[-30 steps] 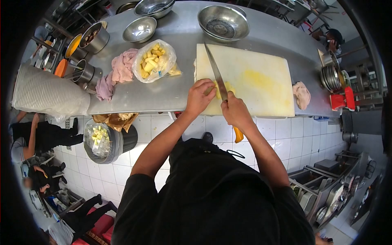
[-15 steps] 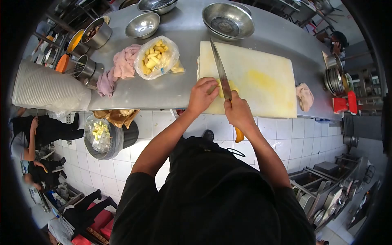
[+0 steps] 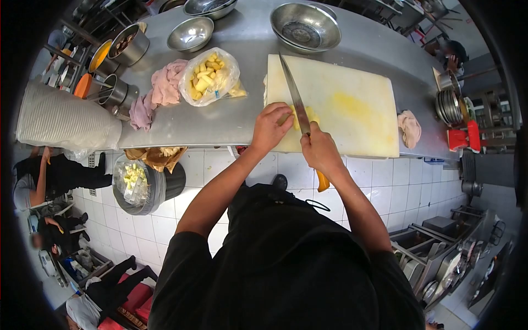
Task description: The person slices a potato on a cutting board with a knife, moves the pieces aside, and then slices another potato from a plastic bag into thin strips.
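In the upper middle of the frame, the right hand (image 3: 319, 146) is holding a long knife (image 3: 296, 94) over the pale cutting board (image 3: 363, 82), which is lying on the metal worktop (image 3: 247, 60). The blade is slanting toward the board's far left corner, and the orange handle (image 3: 323, 180) is showing below the fist, beyond the board's near edge. The yellow food (image 3: 312, 115) is lying in small pieces near the board's left edge, around the middle of the blade, close to the left hand (image 3: 270, 125).

Cutting well here is calling for a steady blade, even strokes and the food pressing flat against the board. The guiding fingertips should be tucking back behind the knuckles, since they are sitting very near the blade; smaller pieces are probably tending to slip or cling to the steel.

The right hand's grip is closing firmly around the knife where blade and handle are meeting. The left hand's grip is looking narrow, its fingers bending together at the food's left side; whether they are pinching a piece or just steadying it, I cannot tell. Left of the board, a clear bag (image 3: 226, 82) is holding more yellow chunks (image 3: 202, 85).
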A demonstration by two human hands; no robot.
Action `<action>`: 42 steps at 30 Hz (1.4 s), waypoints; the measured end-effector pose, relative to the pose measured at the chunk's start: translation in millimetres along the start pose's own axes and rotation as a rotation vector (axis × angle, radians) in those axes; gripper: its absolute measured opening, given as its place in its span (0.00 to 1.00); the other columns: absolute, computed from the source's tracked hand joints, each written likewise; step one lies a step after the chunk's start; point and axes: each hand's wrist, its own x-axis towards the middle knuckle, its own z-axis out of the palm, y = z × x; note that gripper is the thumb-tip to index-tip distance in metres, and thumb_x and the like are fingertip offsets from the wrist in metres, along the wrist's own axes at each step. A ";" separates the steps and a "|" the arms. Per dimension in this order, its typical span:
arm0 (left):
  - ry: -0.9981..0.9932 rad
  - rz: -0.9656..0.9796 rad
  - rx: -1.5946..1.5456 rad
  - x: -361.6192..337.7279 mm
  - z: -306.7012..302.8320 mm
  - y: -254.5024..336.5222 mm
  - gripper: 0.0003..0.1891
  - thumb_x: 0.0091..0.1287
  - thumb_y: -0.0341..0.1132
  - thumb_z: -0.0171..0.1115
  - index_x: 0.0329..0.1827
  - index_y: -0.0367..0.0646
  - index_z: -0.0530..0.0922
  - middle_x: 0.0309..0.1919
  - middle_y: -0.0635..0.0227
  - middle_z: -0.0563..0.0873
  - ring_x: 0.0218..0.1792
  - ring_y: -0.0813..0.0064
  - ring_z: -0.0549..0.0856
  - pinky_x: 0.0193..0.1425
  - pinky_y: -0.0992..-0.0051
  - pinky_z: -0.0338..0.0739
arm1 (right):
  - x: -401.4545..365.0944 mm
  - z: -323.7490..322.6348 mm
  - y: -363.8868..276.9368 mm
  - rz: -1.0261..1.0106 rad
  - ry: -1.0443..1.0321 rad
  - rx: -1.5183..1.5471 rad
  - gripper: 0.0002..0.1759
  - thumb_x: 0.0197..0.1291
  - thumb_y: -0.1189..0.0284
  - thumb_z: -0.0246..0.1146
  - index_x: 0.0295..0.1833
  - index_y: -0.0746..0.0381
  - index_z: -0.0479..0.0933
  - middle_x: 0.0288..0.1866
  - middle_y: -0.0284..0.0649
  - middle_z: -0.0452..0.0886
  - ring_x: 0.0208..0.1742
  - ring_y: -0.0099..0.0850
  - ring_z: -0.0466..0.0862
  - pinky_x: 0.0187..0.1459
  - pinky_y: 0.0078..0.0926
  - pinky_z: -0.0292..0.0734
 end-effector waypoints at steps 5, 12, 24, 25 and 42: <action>-0.008 -0.001 0.008 1.5 -1.5 2.9 0.07 0.64 0.29 0.74 0.42 0.37 0.88 0.46 0.60 0.90 0.46 0.58 0.89 0.52 0.66 0.84 | 5.6 -1.9 -1.9 0.075 -0.073 0.036 0.14 0.72 0.71 0.55 0.52 0.72 0.71 0.40 0.67 0.86 0.48 0.64 0.86 0.56 0.58 0.79; -0.008 -0.002 0.010 1.6 -1.2 1.9 0.08 0.64 0.29 0.74 0.42 0.37 0.88 0.46 0.60 0.90 0.46 0.58 0.89 0.53 0.66 0.84 | 12.4 4.4 0.2 0.105 -0.094 0.076 0.15 0.72 0.70 0.55 0.53 0.73 0.71 0.44 0.67 0.86 0.51 0.63 0.86 0.59 0.56 0.79; -0.014 0.012 0.016 1.1 -0.4 0.0 0.07 0.64 0.27 0.73 0.43 0.37 0.88 0.47 0.60 0.91 0.47 0.57 0.90 0.54 0.65 0.85 | 13.4 3.1 -2.5 0.138 -0.132 0.129 0.15 0.72 0.70 0.54 0.53 0.73 0.71 0.28 0.59 0.85 0.25 0.51 0.88 0.40 0.48 0.85; -0.011 0.006 0.004 -0.3 -0.3 0.0 0.07 0.64 0.27 0.73 0.43 0.36 0.88 0.47 0.60 0.91 0.47 0.57 0.90 0.53 0.65 0.85 | 13.0 3.8 -2.1 0.143 -0.138 0.122 0.15 0.72 0.70 0.54 0.54 0.73 0.71 0.30 0.60 0.86 0.28 0.52 0.88 0.42 0.49 0.85; -0.062 -0.041 -0.040 9.5 -2.3 2.5 0.07 0.66 0.26 0.74 0.45 0.35 0.89 0.45 0.62 0.90 0.43 0.65 0.91 0.49 0.71 0.86 | 2.9 9.2 4.0 0.103 -0.033 0.109 0.15 0.72 0.70 0.55 0.53 0.72 0.72 0.41 0.67 0.86 0.48 0.65 0.86 0.56 0.58 0.79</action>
